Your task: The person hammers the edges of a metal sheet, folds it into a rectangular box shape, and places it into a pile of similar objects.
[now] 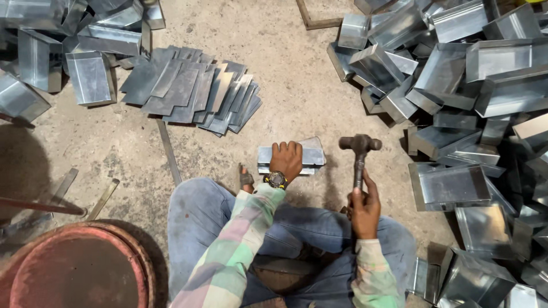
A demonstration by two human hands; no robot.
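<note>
Shiny folded sheet-metal piece (291,156) being pressed flat by left hand (286,159), dark ball-peen hammer (359,154) being gripped by right hand (364,206) just beside it, dull flat sheets (191,91) being fanned out beyond it

A small folded piece of shiny grey sheet metal (297,157) lies flat on the dusty concrete floor (285,91), well away from its edges and just in front of the seated person's knees, with its long side running left to right and part of its top covered. A ball-peen hammer (359,157) is held upright just to the right of the metal piece, its dark double-ended head raised above the floor and its worn handle pointing down.
</note>
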